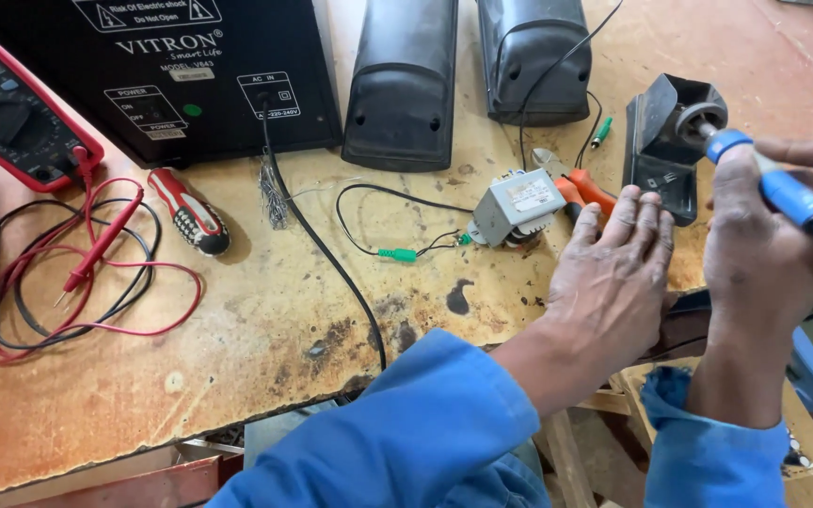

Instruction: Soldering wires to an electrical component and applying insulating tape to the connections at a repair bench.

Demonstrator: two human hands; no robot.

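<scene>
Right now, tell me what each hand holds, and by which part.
Right hand grips a blue-handled tool around its handle, its tip out of sight. Left hand holds nothing; it lies flat on the workbench.

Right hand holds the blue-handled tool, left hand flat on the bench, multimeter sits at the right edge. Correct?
Not quite: the head view shows the multimeter at the left edge, not the right. The rest holds: the right hand grips the blue-handled tool, and the left hand lies flat on the bench.

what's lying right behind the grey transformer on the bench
Orange-handled pliers lie behind the grey transformer, with a small green plug farther back. The left hand covers the handle ends.
</scene>
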